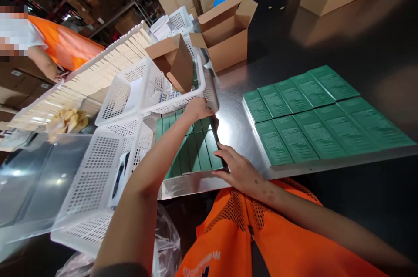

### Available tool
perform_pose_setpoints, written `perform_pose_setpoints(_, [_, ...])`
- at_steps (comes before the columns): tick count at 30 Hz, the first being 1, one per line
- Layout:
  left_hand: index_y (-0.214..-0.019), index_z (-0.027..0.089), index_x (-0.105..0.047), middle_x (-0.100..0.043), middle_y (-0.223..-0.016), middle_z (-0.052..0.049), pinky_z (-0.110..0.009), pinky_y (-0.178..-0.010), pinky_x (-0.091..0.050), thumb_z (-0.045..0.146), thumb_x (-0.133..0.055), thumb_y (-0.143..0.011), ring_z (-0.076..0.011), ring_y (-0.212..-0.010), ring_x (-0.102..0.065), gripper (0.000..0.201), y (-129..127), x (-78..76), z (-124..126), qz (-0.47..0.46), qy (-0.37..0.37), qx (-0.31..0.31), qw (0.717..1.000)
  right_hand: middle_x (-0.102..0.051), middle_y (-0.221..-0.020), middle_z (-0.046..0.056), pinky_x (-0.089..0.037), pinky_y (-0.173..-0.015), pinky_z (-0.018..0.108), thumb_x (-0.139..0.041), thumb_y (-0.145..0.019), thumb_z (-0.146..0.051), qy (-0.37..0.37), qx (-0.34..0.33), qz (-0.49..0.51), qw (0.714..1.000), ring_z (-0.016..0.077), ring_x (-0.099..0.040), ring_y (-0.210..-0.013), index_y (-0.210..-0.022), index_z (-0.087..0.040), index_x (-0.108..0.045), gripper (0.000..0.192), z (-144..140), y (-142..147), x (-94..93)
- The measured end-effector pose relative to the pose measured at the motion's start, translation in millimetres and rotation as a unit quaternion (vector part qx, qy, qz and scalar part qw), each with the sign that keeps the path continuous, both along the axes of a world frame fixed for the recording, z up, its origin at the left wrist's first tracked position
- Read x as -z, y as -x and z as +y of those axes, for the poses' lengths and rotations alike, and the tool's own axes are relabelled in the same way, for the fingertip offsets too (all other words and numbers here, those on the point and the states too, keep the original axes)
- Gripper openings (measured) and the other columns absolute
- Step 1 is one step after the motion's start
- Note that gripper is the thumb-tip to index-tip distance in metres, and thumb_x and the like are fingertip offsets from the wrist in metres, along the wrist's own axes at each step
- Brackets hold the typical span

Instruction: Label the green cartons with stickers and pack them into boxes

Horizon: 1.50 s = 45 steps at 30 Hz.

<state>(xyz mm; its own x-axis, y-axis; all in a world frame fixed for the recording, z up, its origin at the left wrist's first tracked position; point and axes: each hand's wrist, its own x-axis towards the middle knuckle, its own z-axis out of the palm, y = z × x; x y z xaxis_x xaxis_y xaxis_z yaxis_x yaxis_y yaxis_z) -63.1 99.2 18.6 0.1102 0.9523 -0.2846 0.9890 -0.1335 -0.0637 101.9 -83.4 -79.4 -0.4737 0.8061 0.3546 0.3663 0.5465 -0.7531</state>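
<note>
Right hand flat, spread on green boxes; left grip pinching basket rim.

Bare steel table between tray of green boxes and flat green packs: open lane running back to cardboard box. Left side crowded: white basket tilted over the tray, second basket just beside it. Left hand on upper basket rim, right hand at tray's near corner. Dark tabletop at far right open.
</note>
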Motion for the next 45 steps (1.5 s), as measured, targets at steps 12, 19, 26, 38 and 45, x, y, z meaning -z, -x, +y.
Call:
perform_pose_setpoints(12, [-0.13,0.016,-0.065,-0.071,-0.127,-0.017,-0.038,-0.097,-0.051,0.044,-0.054,-0.089,-0.0344,-0.124,-0.064,0.051,-9,3.4,7,0.054,0.036,-0.032,0.997,-0.055,-0.146,0.019,-0.06,-0.099,0.047,-0.081,-0.082,-0.027,0.018,0.011,-0.044,0.999,0.0322,-0.064,-0.124,-0.131,-0.018,-0.059,0.054,3,6,2.4])
perform_pose_setpoints(19, [-0.133,0.012,-0.062,-0.069,-0.129,-0.02,-0.043,-0.103,-0.049,0.033,-0.059,-0.087,-0.0374,-0.125,-0.063,0.05,-17,0.9,4,0.021,0.014,-0.036,0.999,-0.051,-0.15,0.02,-0.056,-0.105,0.046,-0.077,-0.086,-0.026,-0.054,-0.034,-0.058,0.996,0.0309,-0.054,-0.136,-0.144,-0.015,-0.047,0.066,-5,-21,-18.5])
perform_pose_setpoints(26, [-0.137,0.015,-0.062,-0.067,-0.138,-0.011,-0.032,-0.113,-0.042,0.024,-0.048,-0.096,-0.0249,-0.13,-0.06,0.044,-56,8.9,16,-0.133,-0.022,0.021,0.991,-0.065,-0.135,0.012,-0.043,-0.103,0.047,-0.052,-0.093,-0.003,-0.207,0.034,-0.154,0.966,0.0294,-0.053,-0.13,-0.134,-0.017,-0.058,0.045,-20,-115,-37.2])
perform_pose_setpoints(38, [-0.11,0.019,-0.079,-0.077,-0.117,-0.005,-0.027,-0.098,-0.051,0.026,-0.042,-0.099,-0.0217,-0.111,-0.069,0.039,-108,43.7,48,-0.331,0.018,0.022,0.943,-0.069,-0.13,0.005,-0.031,-0.096,0.048,-0.06,-0.087,-0.003,-0.209,0.148,-0.313,0.915,0.0307,-0.048,-0.129,-0.12,-0.037,-0.069,0.048,-11,-123,-19.4])
perform_pose_setpoints(45, [-0.122,0.015,-0.074,-0.077,-0.116,-0.007,-0.027,-0.093,-0.053,0.02,-0.046,-0.094,-0.02,-0.105,-0.071,0.04,-104,35.3,40,-0.305,0.028,0.034,0.951,-0.07,-0.131,0.004,-0.029,-0.1,0.047,-0.05,-0.098,-0.007,-0.219,0.152,-0.266,0.926,0.023,-0.058,-0.121,-0.105,-0.029,-0.071,0.031,-13,-119,-19.4])
